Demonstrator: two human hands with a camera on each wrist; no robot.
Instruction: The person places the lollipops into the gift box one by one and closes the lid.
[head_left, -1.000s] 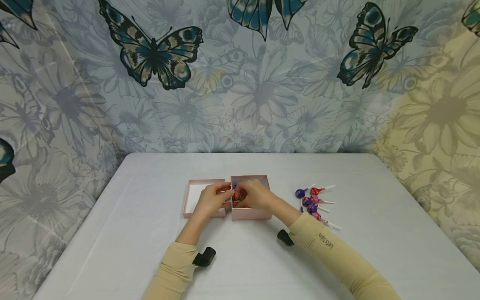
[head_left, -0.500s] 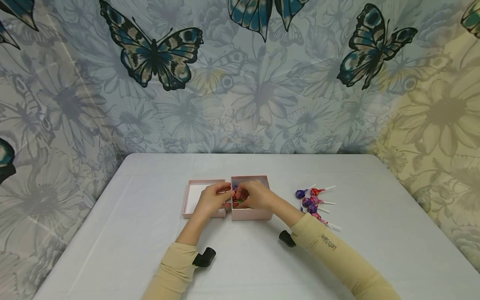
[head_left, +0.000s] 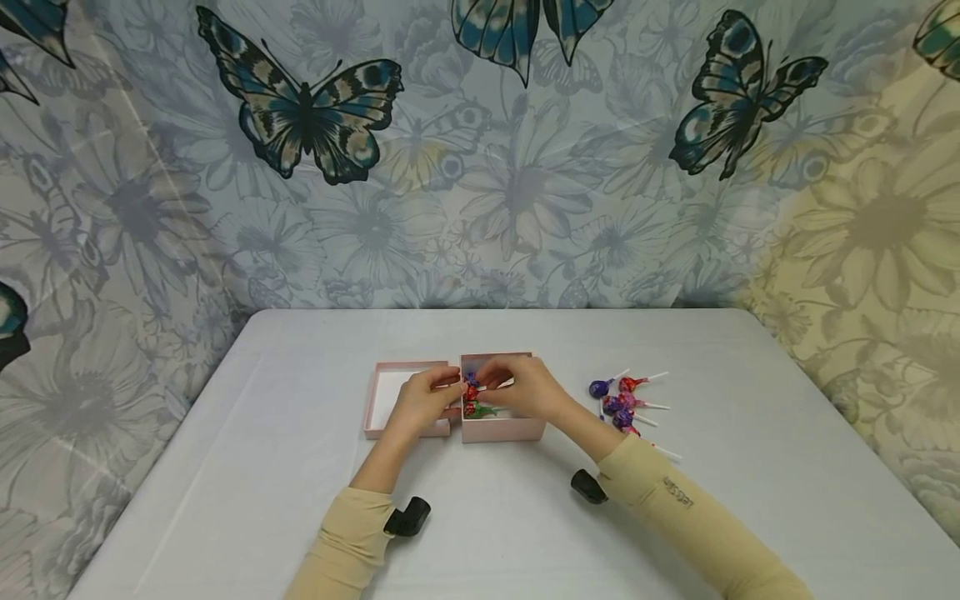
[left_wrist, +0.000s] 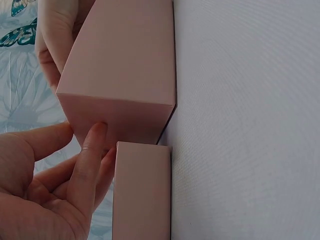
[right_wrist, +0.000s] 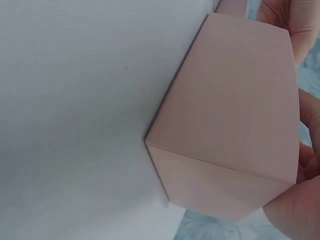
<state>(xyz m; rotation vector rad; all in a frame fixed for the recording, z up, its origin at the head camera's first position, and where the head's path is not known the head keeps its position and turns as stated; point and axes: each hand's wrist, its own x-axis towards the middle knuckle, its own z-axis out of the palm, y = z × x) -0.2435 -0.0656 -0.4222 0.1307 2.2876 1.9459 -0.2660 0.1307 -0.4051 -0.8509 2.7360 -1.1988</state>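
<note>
A pink box (head_left: 502, 430) stands on the table with several wrapped lollipops in it, among them a red one (head_left: 471, 392) and a green-and-red one (head_left: 478, 411). My left hand (head_left: 426, 402) touches the box's left wall; in the left wrist view its fairly straight fingers (left_wrist: 89, 165) rest against the outside. Over the box is my right hand (head_left: 525, 388), thumb and forefinger apart beside the red lollipop. Its grip on anything is not visible. In the right wrist view, the box wall (right_wrist: 230, 100) partly hides its fingers.
The shallow pink lid (head_left: 372, 400) lies left of the box, white inside. On the right of the white table (head_left: 300, 500) lies a group of lollipops (head_left: 622, 404), purple and red, with white sticks. A patterned butterfly cloth (head_left: 517, 200) hangs behind.
My right hand has drawn slightly up and right, its thumb and forefinger spreading. More of the lollipops in the box show now. The left hand keeps its place at the wall.
</note>
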